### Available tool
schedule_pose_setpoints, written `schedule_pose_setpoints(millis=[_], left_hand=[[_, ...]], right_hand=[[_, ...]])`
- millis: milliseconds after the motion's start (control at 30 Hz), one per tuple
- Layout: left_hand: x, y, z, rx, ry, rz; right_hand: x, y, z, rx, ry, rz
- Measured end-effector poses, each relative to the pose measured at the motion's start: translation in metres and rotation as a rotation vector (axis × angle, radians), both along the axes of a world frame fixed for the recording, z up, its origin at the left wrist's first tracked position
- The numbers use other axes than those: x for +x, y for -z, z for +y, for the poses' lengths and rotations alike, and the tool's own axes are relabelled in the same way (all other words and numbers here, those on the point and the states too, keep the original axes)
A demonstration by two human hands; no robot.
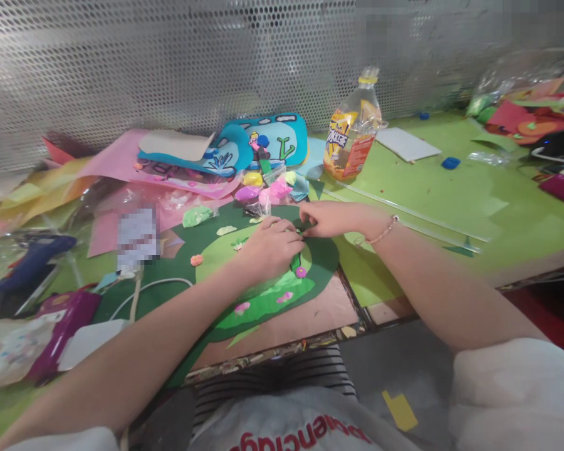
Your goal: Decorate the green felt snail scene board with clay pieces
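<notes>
A green paper picture [326, 250] made of layered shapes lies in front of me, with bright green clay spread along its lower part. My left hand [273, 249] rests over the light green middle, fingers bent and closed; whatever is under the fingertips is hidden. From the right, my right hand [341, 220] meets it at the picture's upper right, its thumb and forefinger bent together on something too small to make out. Just below the fingers are a dark green clay strip [295, 262] and a purple clay flower [301, 272]. Pink clay flowers [284, 297] and an orange one [196, 260] sit around them.
Bags of coloured clay [275, 191] lie behind the picture, near blue paper pictures [289, 141]. A plastic bottle [352, 128] stands at the back. Clear sticks [418, 219] lie to the right. A blue glue gun [32, 257] and a white cable [155, 283] are at left.
</notes>
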State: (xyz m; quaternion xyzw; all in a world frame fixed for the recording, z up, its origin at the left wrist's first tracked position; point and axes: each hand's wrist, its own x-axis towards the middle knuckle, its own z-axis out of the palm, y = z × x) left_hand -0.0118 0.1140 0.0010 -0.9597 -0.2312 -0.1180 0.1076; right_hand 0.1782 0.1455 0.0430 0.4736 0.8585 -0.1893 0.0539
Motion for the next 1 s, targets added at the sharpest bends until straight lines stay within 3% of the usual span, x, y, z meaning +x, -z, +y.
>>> schedule_pose_setpoints(millis=[700,1000], left_hand=[[0.0026,0.0005,-0.0035,0.082,0.059,0.052],[0.0005,-0.0036,-0.0005,-0.068,0.049,-0.248]], right_hand=[[-0.0038,-0.0041,-0.0038,-0.004,0.036,-0.008],[-0.0034,-0.0012,-0.0031,0.019,0.058,-0.001]])
